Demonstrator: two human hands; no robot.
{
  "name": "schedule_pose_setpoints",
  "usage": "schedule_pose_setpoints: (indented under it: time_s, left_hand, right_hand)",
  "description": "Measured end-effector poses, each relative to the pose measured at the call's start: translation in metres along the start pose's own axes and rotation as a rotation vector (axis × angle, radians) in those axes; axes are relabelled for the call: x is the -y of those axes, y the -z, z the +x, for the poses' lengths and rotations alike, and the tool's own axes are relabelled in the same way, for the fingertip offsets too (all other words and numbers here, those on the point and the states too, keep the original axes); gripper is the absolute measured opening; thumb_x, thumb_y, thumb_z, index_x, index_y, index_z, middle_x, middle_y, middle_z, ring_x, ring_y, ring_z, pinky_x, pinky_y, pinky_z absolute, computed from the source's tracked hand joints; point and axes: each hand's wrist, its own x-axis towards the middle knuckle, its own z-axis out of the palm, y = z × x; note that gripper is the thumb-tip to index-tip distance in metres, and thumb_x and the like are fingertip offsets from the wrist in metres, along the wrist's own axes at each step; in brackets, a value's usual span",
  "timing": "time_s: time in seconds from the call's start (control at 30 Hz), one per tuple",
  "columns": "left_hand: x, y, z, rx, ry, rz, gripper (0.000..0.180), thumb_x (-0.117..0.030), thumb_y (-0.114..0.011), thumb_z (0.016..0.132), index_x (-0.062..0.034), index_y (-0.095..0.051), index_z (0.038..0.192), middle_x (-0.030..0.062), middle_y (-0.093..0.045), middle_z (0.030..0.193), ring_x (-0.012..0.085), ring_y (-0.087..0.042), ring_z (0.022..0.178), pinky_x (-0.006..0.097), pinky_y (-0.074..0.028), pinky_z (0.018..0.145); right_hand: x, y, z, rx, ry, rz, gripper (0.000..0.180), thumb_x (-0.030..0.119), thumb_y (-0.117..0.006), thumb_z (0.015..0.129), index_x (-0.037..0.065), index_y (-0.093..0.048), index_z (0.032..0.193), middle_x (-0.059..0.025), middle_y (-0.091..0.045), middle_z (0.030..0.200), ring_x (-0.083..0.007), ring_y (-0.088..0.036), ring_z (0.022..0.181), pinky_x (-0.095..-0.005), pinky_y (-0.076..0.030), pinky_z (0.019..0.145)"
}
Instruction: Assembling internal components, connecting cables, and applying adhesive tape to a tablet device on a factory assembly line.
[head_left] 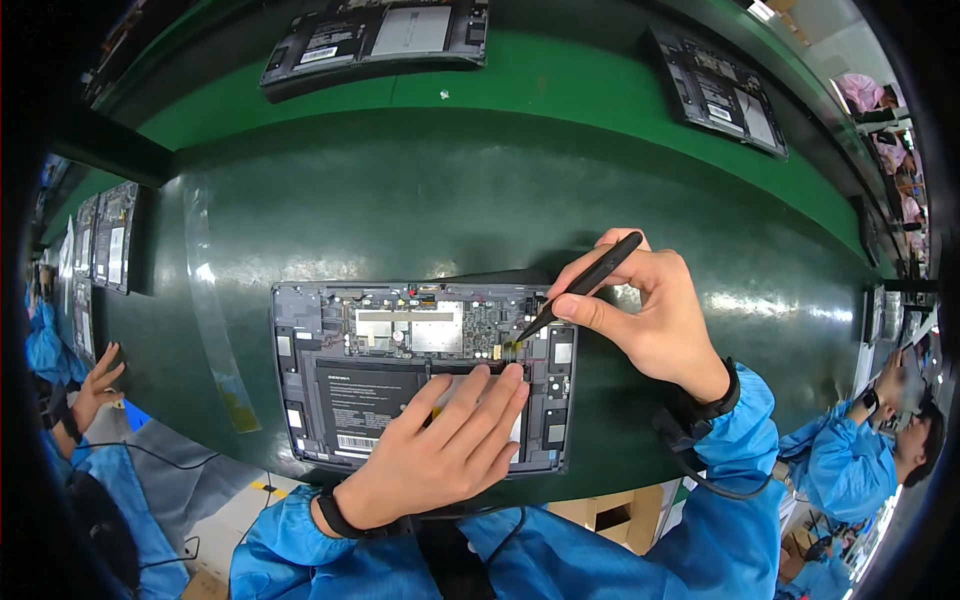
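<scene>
An opened laptop base [300,345] lies bottom-up on the dark green table, its circuit board [420,325] and black battery [365,400] exposed. My left hand [440,450] rests flat on the battery area, fingers spread toward the board. My right hand [650,310] holds black tweezers [585,285] like a pen. Their tip touches the board near a small yellow part [497,351] at the right of the board.
More opened laptop bases lie on the green conveyor at the back [380,40], back right [725,95] and far left [110,235]. A clear plastic strip [215,320] lies left of the laptop. People in blue coats work at left [60,370] and right [860,450].
</scene>
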Motion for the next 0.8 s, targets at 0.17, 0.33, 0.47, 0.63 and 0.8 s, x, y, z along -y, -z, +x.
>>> schedule_pose_setpoints:
  time_s: [0.17,0.33,0.47,0.63,0.8]
  left_hand:
    - [-0.0003,-0.0029,-0.0030,0.000,0.012,0.021,0.050,-0.036,-0.063,0.086,-0.0067,-0.069,0.127,0.0065,-0.062,0.140,0.0231,-0.061,0.117,0.040,-0.046,0.097]
    - [-0.0006,-0.0026,-0.0039,0.017,0.006,0.029,0.051,-0.040,-0.059,0.088,-0.0081,-0.070,0.126,0.0056,-0.062,0.140,0.0222,-0.060,0.117,0.040,-0.047,0.094]
    - [-0.0009,-0.0036,-0.0050,0.017,0.006,0.025,0.052,-0.042,-0.058,0.089,-0.0081,-0.070,0.127,0.0058,-0.062,0.140,0.0225,-0.060,0.116,0.039,-0.047,0.092]
    - [-0.0002,-0.0042,-0.0052,0.014,0.004,0.023,0.052,-0.042,-0.058,0.089,-0.0079,-0.070,0.127,0.0062,-0.062,0.140,0.0229,-0.060,0.115,0.039,-0.048,0.091]
    - [0.0002,-0.0036,-0.0055,0.009,0.007,0.013,0.052,-0.042,-0.058,0.089,-0.0073,-0.069,0.127,0.0063,-0.062,0.140,0.0229,-0.060,0.115,0.039,-0.048,0.090]
  right_hand:
    - [-0.0018,-0.0063,-0.0010,0.008,-0.027,0.014,0.011,0.014,-0.079,0.085,0.005,-0.075,0.089,-0.0053,-0.077,0.083,-0.0146,-0.067,0.080,-0.0321,-0.036,0.099]
    - [0.0013,-0.0081,-0.0027,-0.002,-0.050,0.009,0.010,0.012,-0.079,0.085,0.003,-0.075,0.085,-0.0049,-0.077,0.086,-0.0152,-0.067,0.081,-0.0310,-0.037,0.099]
    - [0.0030,-0.0084,-0.0027,0.003,-0.038,-0.011,0.011,0.011,-0.080,0.084,0.002,-0.075,0.081,-0.0048,-0.077,0.089,-0.0156,-0.068,0.082,-0.0312,-0.039,0.098]
    - [0.0022,-0.0103,-0.0047,0.018,-0.065,0.005,0.010,0.010,-0.080,0.084,0.001,-0.075,0.081,-0.0049,-0.077,0.090,-0.0155,-0.067,0.082,-0.0312,-0.039,0.098]
    - [0.0070,-0.0108,-0.0053,0.010,-0.111,0.075,0.010,0.009,-0.079,0.084,0.002,-0.075,0.081,-0.0047,-0.077,0.090,-0.0155,-0.067,0.082,-0.0315,-0.039,0.098]
